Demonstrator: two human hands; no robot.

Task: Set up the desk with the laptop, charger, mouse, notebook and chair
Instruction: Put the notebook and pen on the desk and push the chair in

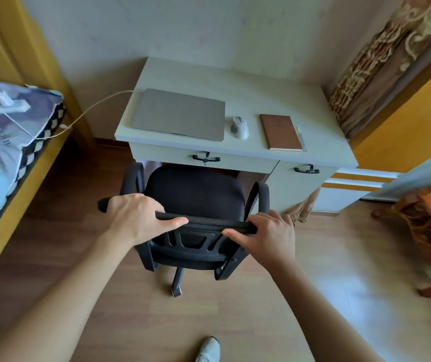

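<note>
The black chair is sitting just near of the desk, seat partly under it. Left hand and right hand are both curling fingers over its backrest top. Looks light and rolls on casters, so that stiff rim's probably the best hold. The closed laptop, mouse and notebook are showing no readable writing.

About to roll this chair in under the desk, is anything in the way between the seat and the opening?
Nothing visible blocks it. The chair already sits at the desk opening, both hands on its backrest, left hand and right hand. The floor under the desk is hidden.
</note>
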